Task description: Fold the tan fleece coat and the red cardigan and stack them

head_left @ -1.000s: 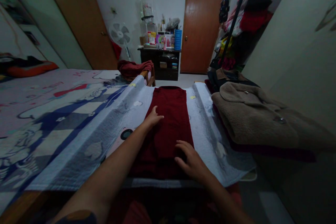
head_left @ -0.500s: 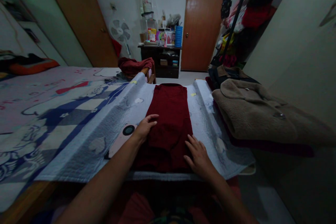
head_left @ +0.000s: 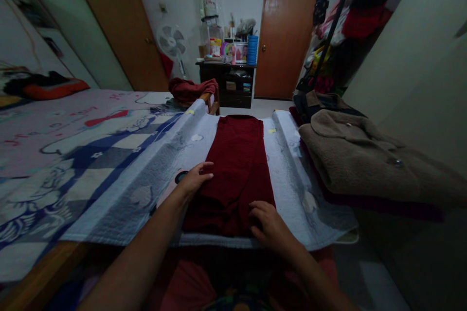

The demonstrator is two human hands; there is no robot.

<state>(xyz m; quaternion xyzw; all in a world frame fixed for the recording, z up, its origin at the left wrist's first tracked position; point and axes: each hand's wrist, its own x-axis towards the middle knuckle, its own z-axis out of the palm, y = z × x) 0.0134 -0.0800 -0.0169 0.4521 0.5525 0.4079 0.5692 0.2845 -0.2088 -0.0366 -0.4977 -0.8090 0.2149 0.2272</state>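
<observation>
A dark red garment [head_left: 239, 165] lies folded into a long strip in front of me, narrower at the far end, with soft creases near its front edge. My left hand [head_left: 196, 181] is at the garment's left edge, fingers apart and thumb side up, gripping nothing. On the near right corner rests my right hand [head_left: 268, 223], its fingers slightly bent and spread over the cloth. Beside my left wrist lies a pink phone-like object with a round dark disc [head_left: 180, 176], mostly covered by my forearm. Under everything is a light blue quilted cloth [head_left: 146, 180].
On the right, a folded brown fleece coat [head_left: 361, 160] tops a pile of clothes. A bed with a patterned sheet [head_left: 58, 126] stands on the left, a reddish cloth [head_left: 191, 90] at its corner. Farther back are a fan [head_left: 172, 41] and a dark cabinet [head_left: 226, 90].
My right hand has slid toward me and inward over the near right corner. My left hand has drawn slightly left. The crease across the garment's near part looks flatter.
</observation>
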